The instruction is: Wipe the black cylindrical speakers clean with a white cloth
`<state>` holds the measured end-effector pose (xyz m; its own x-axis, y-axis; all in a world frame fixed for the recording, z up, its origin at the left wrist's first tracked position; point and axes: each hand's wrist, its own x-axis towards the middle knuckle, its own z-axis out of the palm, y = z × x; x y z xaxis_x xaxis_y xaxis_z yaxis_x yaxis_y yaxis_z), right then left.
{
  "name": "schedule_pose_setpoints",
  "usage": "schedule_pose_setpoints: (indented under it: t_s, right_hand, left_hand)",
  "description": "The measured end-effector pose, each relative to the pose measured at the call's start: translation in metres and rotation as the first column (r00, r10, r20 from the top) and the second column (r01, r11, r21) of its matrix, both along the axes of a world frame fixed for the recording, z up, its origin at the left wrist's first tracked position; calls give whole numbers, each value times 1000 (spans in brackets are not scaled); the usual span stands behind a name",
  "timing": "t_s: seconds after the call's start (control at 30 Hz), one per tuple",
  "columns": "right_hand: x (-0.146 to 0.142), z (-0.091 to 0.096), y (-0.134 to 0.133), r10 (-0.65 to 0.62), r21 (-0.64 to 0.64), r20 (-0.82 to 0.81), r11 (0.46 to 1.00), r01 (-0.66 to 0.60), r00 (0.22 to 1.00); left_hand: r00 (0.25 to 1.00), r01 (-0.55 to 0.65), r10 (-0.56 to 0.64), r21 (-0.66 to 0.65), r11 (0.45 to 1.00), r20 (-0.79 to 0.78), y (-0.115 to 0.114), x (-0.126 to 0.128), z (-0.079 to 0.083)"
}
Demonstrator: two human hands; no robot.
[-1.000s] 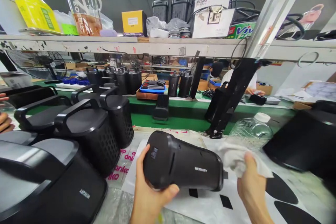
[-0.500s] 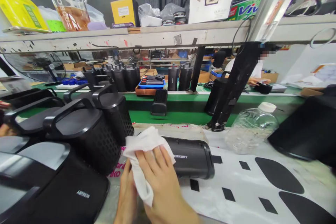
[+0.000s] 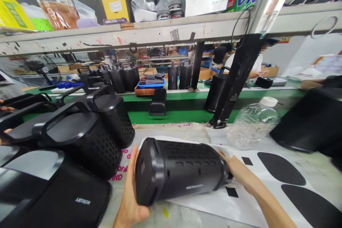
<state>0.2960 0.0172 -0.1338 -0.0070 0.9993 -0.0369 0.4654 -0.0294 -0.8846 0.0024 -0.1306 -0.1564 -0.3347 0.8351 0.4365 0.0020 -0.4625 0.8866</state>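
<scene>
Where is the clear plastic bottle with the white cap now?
The clear plastic bottle lies tilted on the bench, right of centre, beyond the right hand, beside the black post's foot.

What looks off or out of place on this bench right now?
Only the clear plastic bottle with a white cap stands out: it lies tilted beside the black cylindrical speaker, which the left hand and right hand hold sideways.

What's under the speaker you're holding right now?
The black speaker lies on its side between the left hand and right hand, over a white sheet printed with black shapes. What lies directly beneath its body is covered.
</scene>
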Motion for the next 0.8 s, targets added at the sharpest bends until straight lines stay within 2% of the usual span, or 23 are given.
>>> schedule_pose_setpoints:
  t_s: [0.07,0.1,0.2,0.27,0.33,0.43,0.47,0.53,0.63,0.7,0.8]
  right_hand:
    - [-5,-4,-4,81,-13,-48,997,-82,996]
    - [-5,-7,-3,59,-4,-44,998,-59,997]
    - [6,-16,3,-165,32,78,986,163,983]
    - [16,-15,6,-230,53,140,973,225,963]
    - [23,-5,5,-265,67,186,964,257,946]
    - [19,18,-6,-427,150,208,903,403,880]
    - [11,23,-12,-435,211,188,894,396,881]
    - [-15,27,-25,-321,362,165,899,245,933]
    - [-79,17,-49,-127,551,285,833,-54,950]
    - [-125,12,-65,13,602,436,738,-303,900]
    - [-171,14,-86,214,530,581,633,-564,786]
  left_hand:
    - [995,71,-70,16,997,-67,1,-1,0]
    - [990,100,-101,-16,995,-95,2,-2,0]
    - [944,175,-238,-266,948,-229,6,-4,1]
    - [902,172,-314,-422,890,-295,8,-4,-1]
    - [882,149,-340,-491,858,-326,9,-4,-4]
    - [886,131,-326,-497,858,-329,10,-3,-7]
    - [888,134,-326,-496,858,-324,11,-3,-8]
    - [893,147,-326,-483,863,-311,12,-4,-9]
    - [897,203,-346,-439,875,-276,14,-6,-14]
    - [900,206,-343,-431,879,-270,15,-6,-18]
    - [935,93,-231,-442,892,-270,15,-3,-21]
